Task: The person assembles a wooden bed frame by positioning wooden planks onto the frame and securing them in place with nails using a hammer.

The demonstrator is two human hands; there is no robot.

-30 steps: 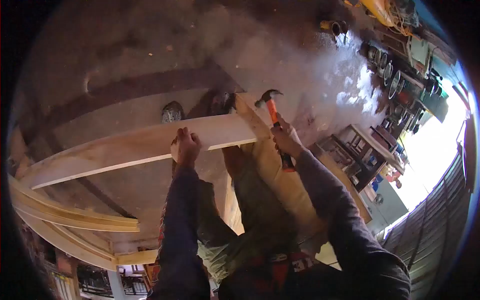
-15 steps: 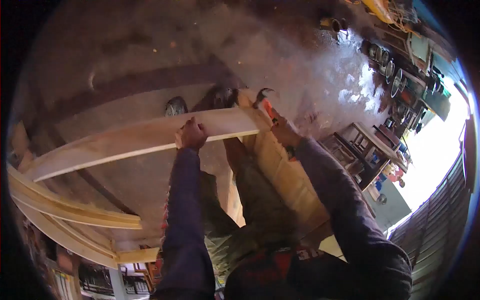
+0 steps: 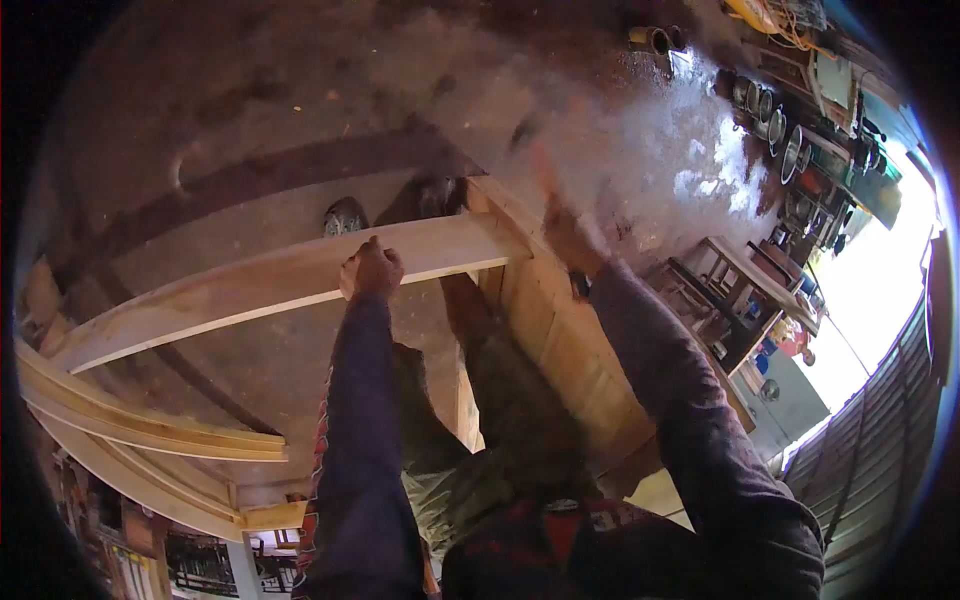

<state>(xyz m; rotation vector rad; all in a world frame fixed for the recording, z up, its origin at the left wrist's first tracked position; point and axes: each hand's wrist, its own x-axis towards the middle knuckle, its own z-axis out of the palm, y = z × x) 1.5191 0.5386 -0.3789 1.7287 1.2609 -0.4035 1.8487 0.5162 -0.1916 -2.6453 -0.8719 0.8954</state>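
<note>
A long pale wooden board point(image 3: 230, 285) stretches from the left side to a wooden frame side point(image 3: 570, 345), its right end meeting that side near the top corner. My left hand point(image 3: 372, 270) is closed around the board's edge, right of its middle. My right hand point(image 3: 573, 235) grips a hammer point(image 3: 543, 170) with a red-orange handle, raised off the wood beyond the joint. Motion smears the hammer, and its head is only a dark blur.
Curved wooden pieces point(image 3: 150, 420) of the frame lie at lower left. A shoe point(image 3: 345, 215) shows behind the board. At right stand a small wooden bench point(image 3: 745, 290) and several metal pots point(image 3: 770, 125); corrugated sheeting point(image 3: 870, 430) is beside the bright opening.
The hammer has lifted from the board's right end, up and away from the joint, and is now blurred. My left hand keeps hold of the board in nearly the same place.
</note>
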